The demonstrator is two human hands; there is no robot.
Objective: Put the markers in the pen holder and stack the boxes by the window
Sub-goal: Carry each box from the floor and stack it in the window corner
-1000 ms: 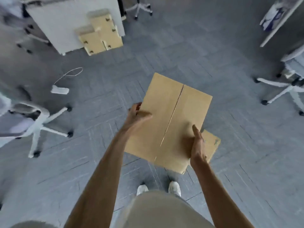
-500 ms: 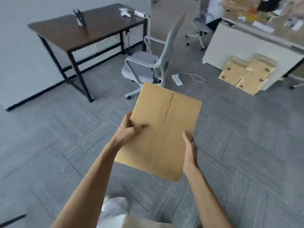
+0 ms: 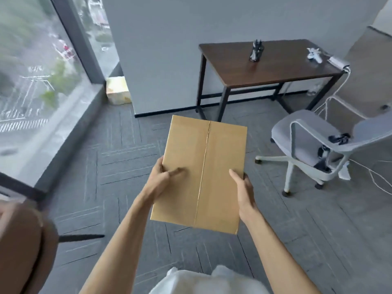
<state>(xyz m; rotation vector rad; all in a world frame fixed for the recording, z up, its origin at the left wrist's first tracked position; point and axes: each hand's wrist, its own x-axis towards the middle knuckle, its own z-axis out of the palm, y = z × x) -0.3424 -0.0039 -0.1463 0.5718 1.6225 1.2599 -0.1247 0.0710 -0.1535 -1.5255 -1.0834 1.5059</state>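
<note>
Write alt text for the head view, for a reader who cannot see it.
A left hand and right hand hold a closed cardboard box over grey carpet. Ahead left, a second box sits by the window; right of it stand a dark table and a grey office chair.

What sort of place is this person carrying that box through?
Probably an office, some floors up: a dark wooden desk against the wall, a grey swivel chair on castors, carpet tiles, and a tall window looking down on streets.
</note>
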